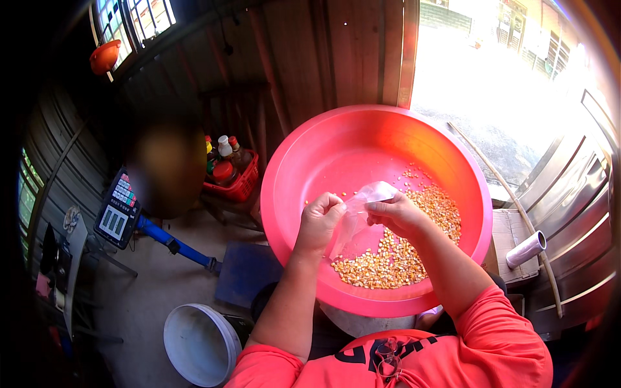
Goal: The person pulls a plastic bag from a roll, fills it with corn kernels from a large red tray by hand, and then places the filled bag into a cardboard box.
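Both my hands are over a large pink-red plastic basin, pinching a thin clear plastic bag between them. My left hand has its fingers closed on one side of the bag. Opposite it, my right hand grips the bag's other side, with part of the film bunched above the knuckles. The bag looks limp, and I cannot make out anything inside it. Loose yellow corn kernels lie heaped along the basin's near and right side, with a few scattered beyond my hands.
A white bucket stands on the floor at lower left. Left of the basin is a platform scale with a display head on a blue post. A red basket holds bottles. At right are a plastic film roll and a long stick.
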Action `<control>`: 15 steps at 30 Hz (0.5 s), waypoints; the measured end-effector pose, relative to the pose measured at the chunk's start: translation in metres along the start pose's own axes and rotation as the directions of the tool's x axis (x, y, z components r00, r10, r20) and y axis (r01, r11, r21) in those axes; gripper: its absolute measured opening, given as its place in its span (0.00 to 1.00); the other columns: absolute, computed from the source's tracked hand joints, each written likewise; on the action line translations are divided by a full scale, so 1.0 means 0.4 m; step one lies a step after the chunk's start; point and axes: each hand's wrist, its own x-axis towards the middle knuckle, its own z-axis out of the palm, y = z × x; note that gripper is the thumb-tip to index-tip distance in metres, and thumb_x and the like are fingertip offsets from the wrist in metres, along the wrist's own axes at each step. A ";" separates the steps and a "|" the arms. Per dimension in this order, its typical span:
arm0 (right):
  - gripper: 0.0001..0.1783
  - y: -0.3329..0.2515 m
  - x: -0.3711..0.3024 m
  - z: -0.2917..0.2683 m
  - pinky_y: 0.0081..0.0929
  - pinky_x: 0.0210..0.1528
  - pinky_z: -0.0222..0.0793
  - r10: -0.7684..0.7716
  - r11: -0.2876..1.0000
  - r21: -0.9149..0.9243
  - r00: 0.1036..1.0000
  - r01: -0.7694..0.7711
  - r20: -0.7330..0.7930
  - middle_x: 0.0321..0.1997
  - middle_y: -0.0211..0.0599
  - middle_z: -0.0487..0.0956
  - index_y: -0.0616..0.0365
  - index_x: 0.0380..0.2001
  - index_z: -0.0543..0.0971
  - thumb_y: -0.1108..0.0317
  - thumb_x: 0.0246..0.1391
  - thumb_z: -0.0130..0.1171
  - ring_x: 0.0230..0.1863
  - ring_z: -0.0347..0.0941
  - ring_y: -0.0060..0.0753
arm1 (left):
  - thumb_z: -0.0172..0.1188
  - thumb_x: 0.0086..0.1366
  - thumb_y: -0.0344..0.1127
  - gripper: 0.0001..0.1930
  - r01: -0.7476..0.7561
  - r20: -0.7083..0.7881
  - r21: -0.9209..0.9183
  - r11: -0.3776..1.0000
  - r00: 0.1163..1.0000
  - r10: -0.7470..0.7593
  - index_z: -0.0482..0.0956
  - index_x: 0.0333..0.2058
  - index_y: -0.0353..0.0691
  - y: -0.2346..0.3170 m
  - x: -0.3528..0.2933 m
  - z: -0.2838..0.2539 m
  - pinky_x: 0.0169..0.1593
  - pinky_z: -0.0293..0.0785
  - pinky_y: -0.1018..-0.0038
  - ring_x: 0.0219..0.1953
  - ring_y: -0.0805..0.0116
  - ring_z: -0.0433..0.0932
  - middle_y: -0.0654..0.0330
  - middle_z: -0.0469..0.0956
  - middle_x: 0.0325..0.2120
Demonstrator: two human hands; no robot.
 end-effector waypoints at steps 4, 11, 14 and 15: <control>0.09 0.003 0.004 -0.047 0.28 0.32 0.70 0.005 0.996 0.082 0.990 -0.016 0.139 0.30 0.33 0.75 0.56 0.37 0.73 0.68 0.51 0.58 0.29 0.72 0.26 | 0.55 0.58 0.25 0.04 -0.007 -0.095 0.039 0.999 0.995 0.011 0.74 0.25 0.39 -0.007 0.007 -0.001 0.33 0.65 0.85 0.26 0.85 0.67 0.71 0.71 0.22; 0.04 -0.020 0.016 -0.079 0.39 0.42 0.71 -0.099 0.890 0.452 0.993 0.057 0.070 0.33 0.42 0.77 0.55 0.32 0.70 0.71 0.51 0.49 0.33 0.75 0.39 | 0.57 0.55 0.28 0.05 -0.058 -0.182 0.338 0.939 0.975 0.126 0.72 0.22 0.37 -0.009 0.010 -0.014 0.27 0.65 0.79 0.22 0.82 0.66 0.67 0.70 0.17; 0.02 -0.039 0.009 -0.074 0.42 0.49 0.71 -0.083 0.865 0.493 0.996 0.094 -0.045 0.30 0.40 0.77 0.54 0.28 0.72 0.72 0.49 0.52 0.36 0.75 0.41 | 0.57 0.54 0.27 0.05 -0.072 -0.178 0.413 0.908 0.971 0.158 0.71 0.21 0.37 0.000 0.008 -0.007 0.26 0.64 0.80 0.21 0.81 0.66 0.67 0.69 0.17; 0.01 -0.040 0.008 -0.069 0.41 0.49 0.71 -0.058 0.837 0.542 0.996 0.083 -0.063 0.29 0.39 0.78 0.54 0.27 0.73 0.72 0.49 0.53 0.36 0.75 0.40 | 0.56 0.55 0.27 0.06 -0.096 -0.170 0.442 0.892 0.967 0.188 0.71 0.21 0.38 -0.003 0.009 -0.008 0.26 0.63 0.82 0.21 0.83 0.65 0.69 0.68 0.16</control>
